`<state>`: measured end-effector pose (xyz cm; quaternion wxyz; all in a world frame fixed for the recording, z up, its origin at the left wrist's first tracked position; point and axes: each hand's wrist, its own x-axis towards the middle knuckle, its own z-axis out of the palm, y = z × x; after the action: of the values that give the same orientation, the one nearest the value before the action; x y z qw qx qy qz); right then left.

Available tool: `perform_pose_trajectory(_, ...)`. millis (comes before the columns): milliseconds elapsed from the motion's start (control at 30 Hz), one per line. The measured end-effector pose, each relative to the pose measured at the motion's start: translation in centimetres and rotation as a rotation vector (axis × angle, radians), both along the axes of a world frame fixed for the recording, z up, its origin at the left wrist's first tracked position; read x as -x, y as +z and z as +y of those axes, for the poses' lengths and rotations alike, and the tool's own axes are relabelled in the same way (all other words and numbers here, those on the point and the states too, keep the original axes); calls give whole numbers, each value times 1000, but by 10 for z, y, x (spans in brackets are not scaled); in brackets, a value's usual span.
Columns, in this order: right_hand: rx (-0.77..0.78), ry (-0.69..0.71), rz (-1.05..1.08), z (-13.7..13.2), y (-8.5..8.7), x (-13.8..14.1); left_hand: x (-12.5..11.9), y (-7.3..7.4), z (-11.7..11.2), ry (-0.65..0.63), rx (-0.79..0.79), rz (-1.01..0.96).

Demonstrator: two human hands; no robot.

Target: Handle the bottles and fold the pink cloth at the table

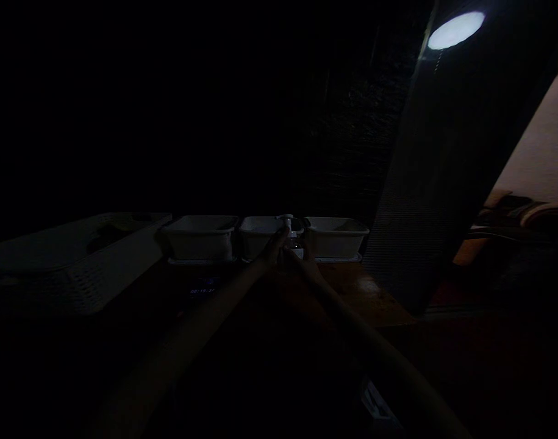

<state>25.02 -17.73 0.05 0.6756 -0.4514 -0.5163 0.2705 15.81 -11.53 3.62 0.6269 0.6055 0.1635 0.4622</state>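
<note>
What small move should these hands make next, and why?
Perhaps firm the hold on the pump bottle before shifting it: the left hand and right hand are at its two sides, in front of the middle pale bin, but the dimness hides how securely they grip.

Head cam, wearer's POV, looks fwd + down over table (368, 285).

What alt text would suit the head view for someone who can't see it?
A person's bare left hand and bare right hand hold a clear pump bottle at a brown wooden table in near darkness. Beyond stand three pale rectangular tubs; a pale, perforated basket is at left and a white oval light glows at upper right.
</note>
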Motion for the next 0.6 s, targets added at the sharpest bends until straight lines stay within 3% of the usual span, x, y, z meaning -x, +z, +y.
perform_pose_trajectory(133, 42, 41, 116, -8, 3, -25, -33, -6, -4, 20, 9, 8)
perform_pose_trajectory(233, 37, 51, 89, -10, 3, -45, -51, -14, -2, 70, -36, 20)
perform_pose_trajectory(400, -56, -109, -139, -11, 5, -77, -68, -18, 12, 82, -236, 186)
perform_pose_trajectory(600, -114, -207, -409, -13, 21, -125, -65, -31, 29, 146, -358, 222)
